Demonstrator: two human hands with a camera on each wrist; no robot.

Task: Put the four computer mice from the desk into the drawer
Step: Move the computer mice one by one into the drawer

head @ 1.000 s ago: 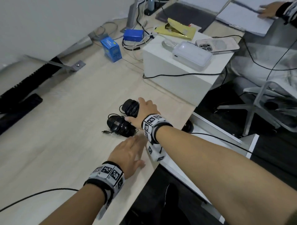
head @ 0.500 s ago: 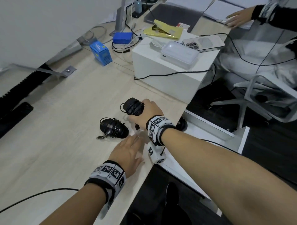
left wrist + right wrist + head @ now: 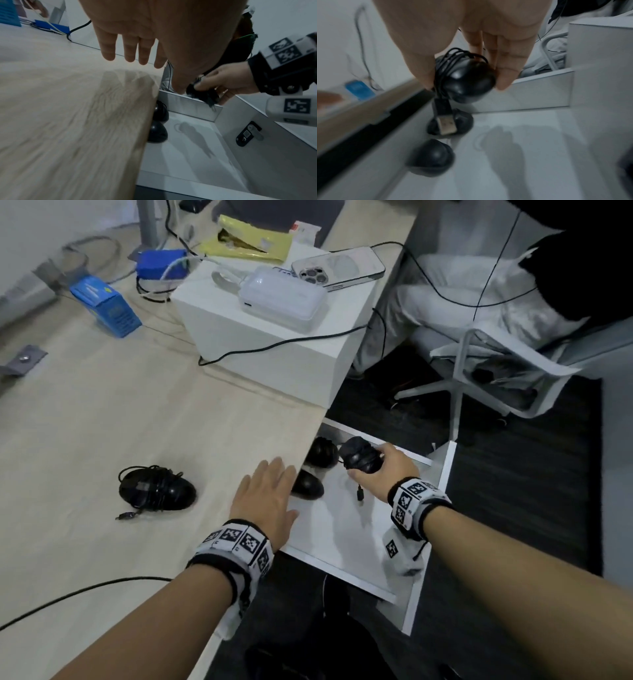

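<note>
My right hand (image 3: 380,470) grips a black mouse (image 3: 359,455) wrapped in its cable, held above the open white drawer (image 3: 342,529); its USB plug (image 3: 446,125) dangles below. Two black mice lie in the drawer by the desk edge, one farther (image 3: 322,451) and one nearer (image 3: 306,486). A last cable-wrapped black mouse (image 3: 156,489) lies on the wooden desk (image 3: 85,422). My left hand (image 3: 267,498) rests flat with straight fingers at the desk edge, right of that mouse. In the right wrist view thumb and fingers (image 3: 503,67) curl round the held mouse (image 3: 467,79).
A white box (image 3: 274,344) carrying a power bank and a phone stands at the desk's far right edge. Blue boxes (image 3: 106,306) and cables lie behind. A black cable (image 3: 85,590) crosses the near desk. A white chair (image 3: 479,378) and a seated person are beyond the drawer.
My right hand lifted one mouse off the desk and carried it right, over the open drawer. The left hand stayed at the desk edge. One mouse is left on the desk.
</note>
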